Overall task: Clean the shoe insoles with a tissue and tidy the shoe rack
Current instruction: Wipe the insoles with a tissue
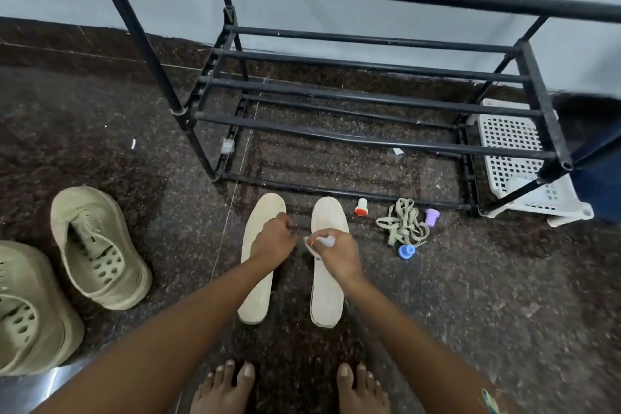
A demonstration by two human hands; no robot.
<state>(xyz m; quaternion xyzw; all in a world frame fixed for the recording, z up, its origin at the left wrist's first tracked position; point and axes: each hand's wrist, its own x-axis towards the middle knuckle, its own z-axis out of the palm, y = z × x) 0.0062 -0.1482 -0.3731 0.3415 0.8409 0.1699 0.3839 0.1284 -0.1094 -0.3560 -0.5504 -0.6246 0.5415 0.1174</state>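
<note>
**Desk:** Where are the insoles on your feed?

**Operator:** I see both flat on the dark stone floor (470, 296), side by side, toes toward the black shoe rack (336, 141). The left insole (257, 279) and the right insole (327, 292) lie apart, not touching.

**Desk:** And the hands?

**Operator:** The right hand (336, 250) pinches a crumpled white tissue (323, 241) over the right insole's forepart. The left hand (274, 239) sits over the left insole's inner edge, fingers curled; I can't tell whether it grips anything.

**Desk:** Anything nearby?

**Operator:** Two beige shoes (97, 245) stand well off to the left. Loose laces (403, 223) lie right of the insoles, and a white perforated basket (510, 141) sits beside the rack.
</note>
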